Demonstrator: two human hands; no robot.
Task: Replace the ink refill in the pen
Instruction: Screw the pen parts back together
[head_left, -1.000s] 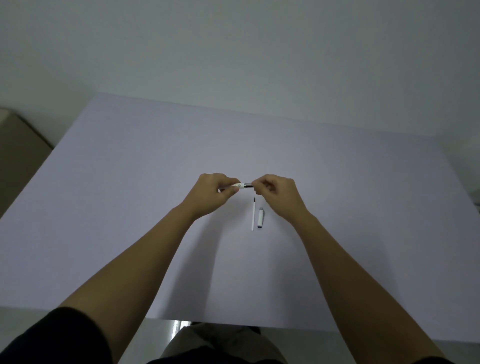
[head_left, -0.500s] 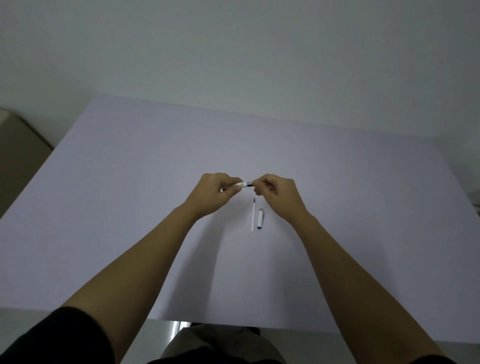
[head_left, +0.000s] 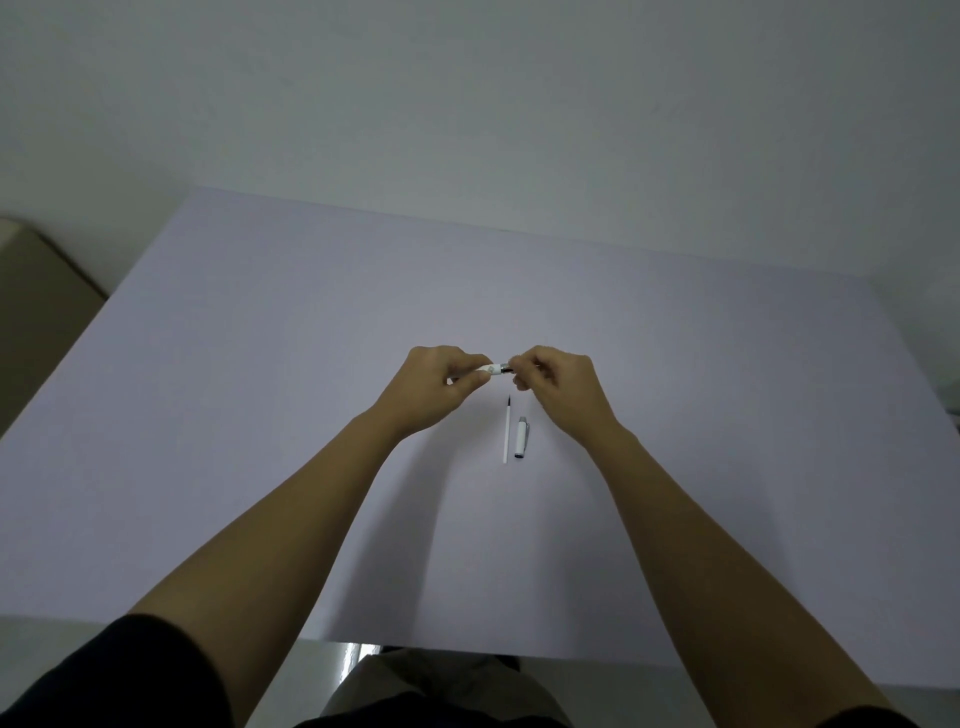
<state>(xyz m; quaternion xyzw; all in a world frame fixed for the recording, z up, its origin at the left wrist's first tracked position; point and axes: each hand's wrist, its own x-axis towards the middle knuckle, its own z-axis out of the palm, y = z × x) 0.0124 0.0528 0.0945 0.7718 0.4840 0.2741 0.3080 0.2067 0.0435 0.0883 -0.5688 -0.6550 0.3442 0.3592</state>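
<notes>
A white pen (head_left: 496, 369) with a dark band near its right end is held level above the middle of the table. My left hand (head_left: 439, 387) grips its white barrel and hides most of it. My right hand (head_left: 558, 387) pinches the dark end with the fingertips. Just below the hands, a thin white ink refill (head_left: 506, 431) with a dark tip lies on the table, pointing away from me. The white pen cap (head_left: 521, 437) lies right beside it, on its right.
The pale lilac table (head_left: 260, 415) reaches a plain wall at the back. A beige piece of furniture (head_left: 36, 286) stands past the table's left edge. My lap shows below the near edge.
Both hands stay on the pen in almost the same place. The refill and cap on the table have not moved.
</notes>
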